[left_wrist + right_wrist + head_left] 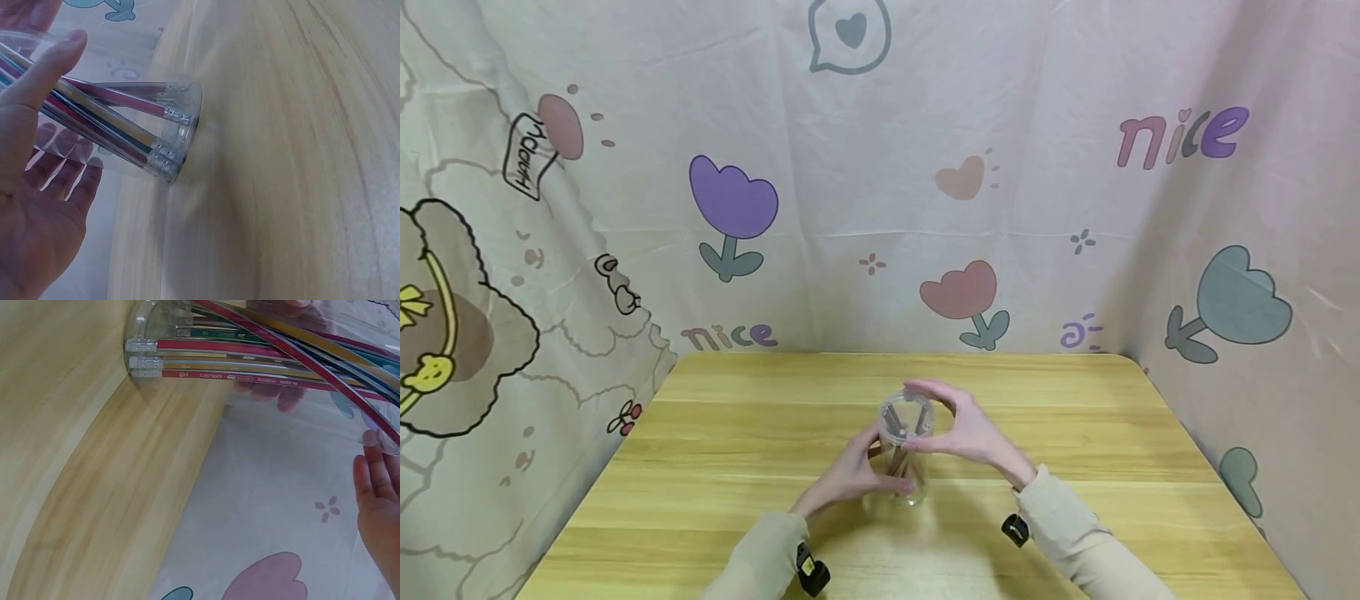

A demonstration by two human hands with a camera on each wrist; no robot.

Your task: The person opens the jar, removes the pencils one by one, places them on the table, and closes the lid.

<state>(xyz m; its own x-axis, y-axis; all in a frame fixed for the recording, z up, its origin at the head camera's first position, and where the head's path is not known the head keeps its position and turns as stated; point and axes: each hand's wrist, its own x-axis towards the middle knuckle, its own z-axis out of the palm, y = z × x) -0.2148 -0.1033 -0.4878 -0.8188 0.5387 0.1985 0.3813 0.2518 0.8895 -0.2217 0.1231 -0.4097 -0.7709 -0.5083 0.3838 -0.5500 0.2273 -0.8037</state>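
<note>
A clear plastic jar stands upright on the table, with several pencils leaning inside it. Their metal-ringed eraser ends are at the bottom; red, yellow, green and dark barrels show through the wall. My left hand grips the jar's body from the left, its thumb across the near side and its fingers behind. At the top, my right hand holds the round clear rim between thumb and fingers. In the right wrist view, the right fingertips touch the jar's top end.
The light wooden table spreads around the jar on all sides. Behind it and along both sides hangs a pale printed curtain that meets the table's edges. Each sleeve carries a small black wrist camera.
</note>
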